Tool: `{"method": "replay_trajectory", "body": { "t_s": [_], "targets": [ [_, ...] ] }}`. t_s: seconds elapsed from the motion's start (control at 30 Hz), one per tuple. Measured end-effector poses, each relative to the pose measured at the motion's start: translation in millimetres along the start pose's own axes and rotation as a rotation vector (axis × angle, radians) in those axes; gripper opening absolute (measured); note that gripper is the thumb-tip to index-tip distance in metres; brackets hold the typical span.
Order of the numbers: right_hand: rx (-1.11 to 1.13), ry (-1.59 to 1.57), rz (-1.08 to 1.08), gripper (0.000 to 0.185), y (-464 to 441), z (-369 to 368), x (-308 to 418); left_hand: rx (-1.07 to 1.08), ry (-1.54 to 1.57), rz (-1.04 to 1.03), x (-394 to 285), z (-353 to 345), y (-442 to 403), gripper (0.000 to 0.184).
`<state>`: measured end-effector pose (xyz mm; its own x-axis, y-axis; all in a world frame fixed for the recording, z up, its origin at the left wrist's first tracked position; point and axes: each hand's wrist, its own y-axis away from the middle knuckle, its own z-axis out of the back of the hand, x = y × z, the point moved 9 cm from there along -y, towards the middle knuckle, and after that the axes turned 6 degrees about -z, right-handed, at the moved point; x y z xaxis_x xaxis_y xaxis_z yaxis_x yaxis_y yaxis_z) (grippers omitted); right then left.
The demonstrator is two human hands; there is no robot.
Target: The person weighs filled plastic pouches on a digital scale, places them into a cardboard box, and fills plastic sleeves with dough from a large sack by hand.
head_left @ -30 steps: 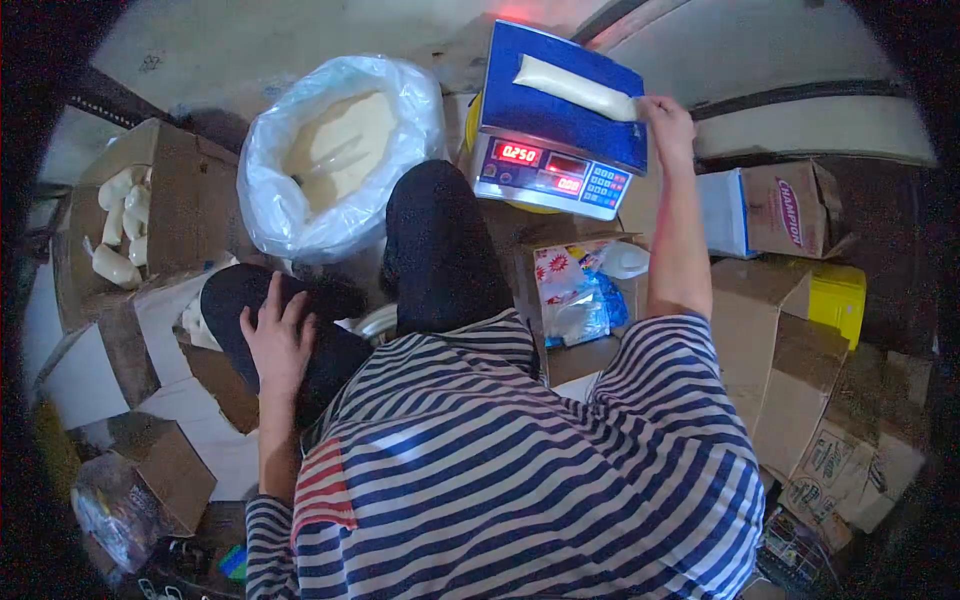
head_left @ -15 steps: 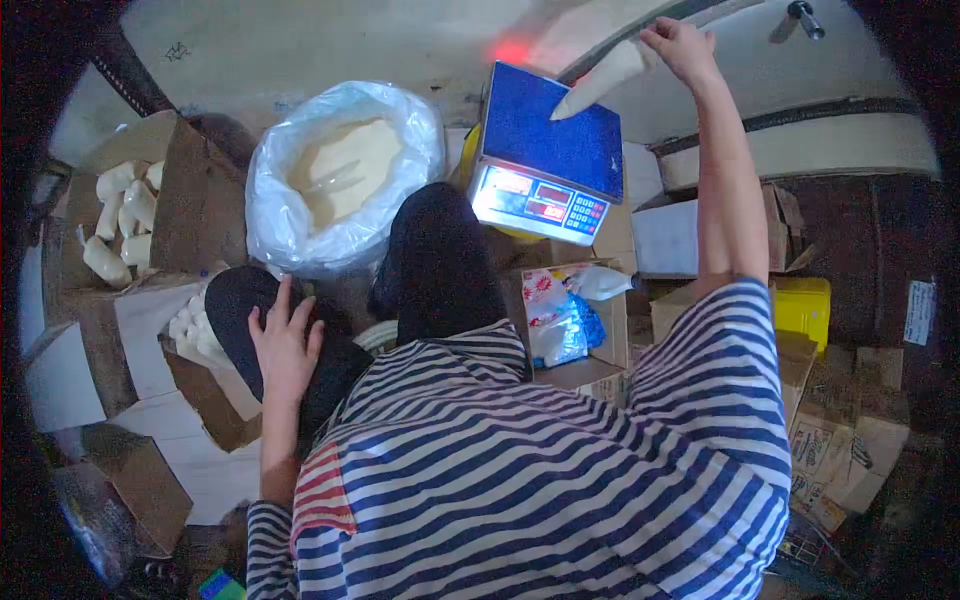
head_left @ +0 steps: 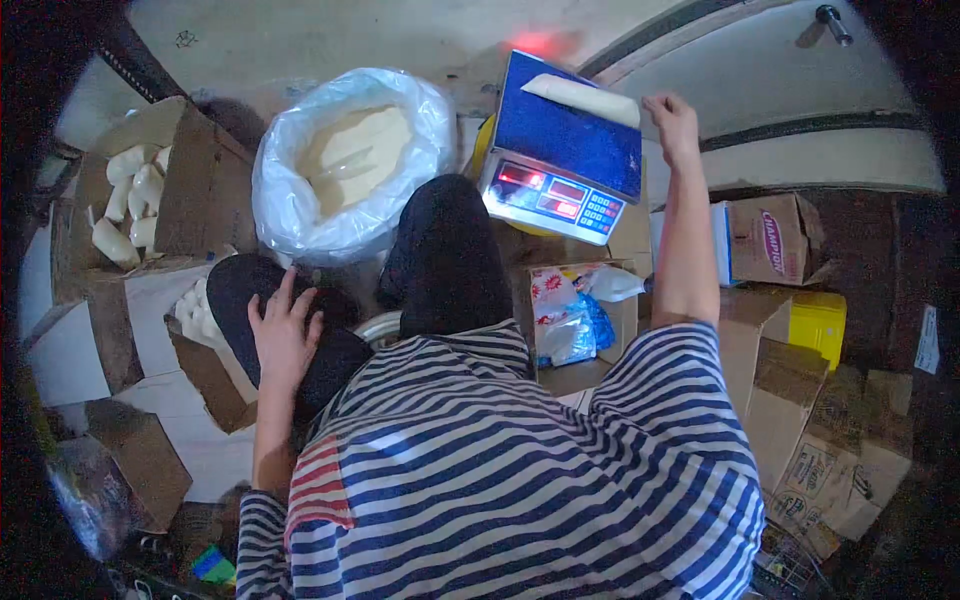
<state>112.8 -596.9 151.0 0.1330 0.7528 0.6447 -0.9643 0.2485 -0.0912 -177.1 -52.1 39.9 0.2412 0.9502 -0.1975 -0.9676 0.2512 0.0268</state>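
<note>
A long narrow plastic bag of cream-white powder (head_left: pixel 582 98) lies along the far part of the digital scale's blue platform (head_left: pixel 560 140). My right hand (head_left: pixel 674 128) is at the bag's right end, its fingers pinched together where the thin plastic end seems to be. Red digits glow on the scale's display panel (head_left: pixel 550 195). My left hand (head_left: pixel 286 335) rests on my left knee with the fingers spread, holding nothing. Between my knees and the wall stands a large clear plastic sack (head_left: pixel 278 190) with the same pale powder inside.
At left, a cardboard box (head_left: pixel 210 190) holds several filled bags. Small white packets (head_left: pixel 197 312) fill a lower box by my knee. A box with blue and red-printed plastic (head_left: pixel 570 330) sits below the scale. Cartons (head_left: pixel 770 235) and a yellow container (head_left: pixel 818 328) stand at right.
My right hand has come down and slightly left, lowering the bag from a slanted hang to lying on the scale. The left hand stays on the knee.
</note>
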Motion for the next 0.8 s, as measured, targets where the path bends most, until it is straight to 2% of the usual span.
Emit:
{"method": "replay_trajectory", "body": {
  "t_s": [0.13,0.2,0.33,0.57,0.67,0.73,0.8],
  "targets": [
    [-0.054,-0.196,-0.078,0.016,41,-7,-35,0.029,-0.006,-0.006,-4,-4,-7,0.035],
    [-0.013,-0.280,-0.146,0.019,49,-20,-70,0.057,-0.001,0.004,-4,-8,-9,0.035],
    [-0.076,-0.199,-0.163,0.018,55,-30,-109,0.077,-0.042,-0.004,-7,-8,-11,0.036],
    [-0.027,-0.297,-0.147,0.023,64,-31,-131,0.095,-0.072,0.013,-4,-9,-8,0.036],
    [-0.056,-0.190,-0.208,0.027,82,-17,-128,0.091,-0.073,0.016,-3,-9,-6,0.036],
    [-0.132,-0.312,-0.227,0.032,90,-6,-132,0.097,-0.069,0.021,-1,-11,-6,0.036],
    [-0.158,-0.299,-0.225,0.035,97,2,-130,0.102,-0.064,0.024,0,-12,-5,0.036]
  ]
}}
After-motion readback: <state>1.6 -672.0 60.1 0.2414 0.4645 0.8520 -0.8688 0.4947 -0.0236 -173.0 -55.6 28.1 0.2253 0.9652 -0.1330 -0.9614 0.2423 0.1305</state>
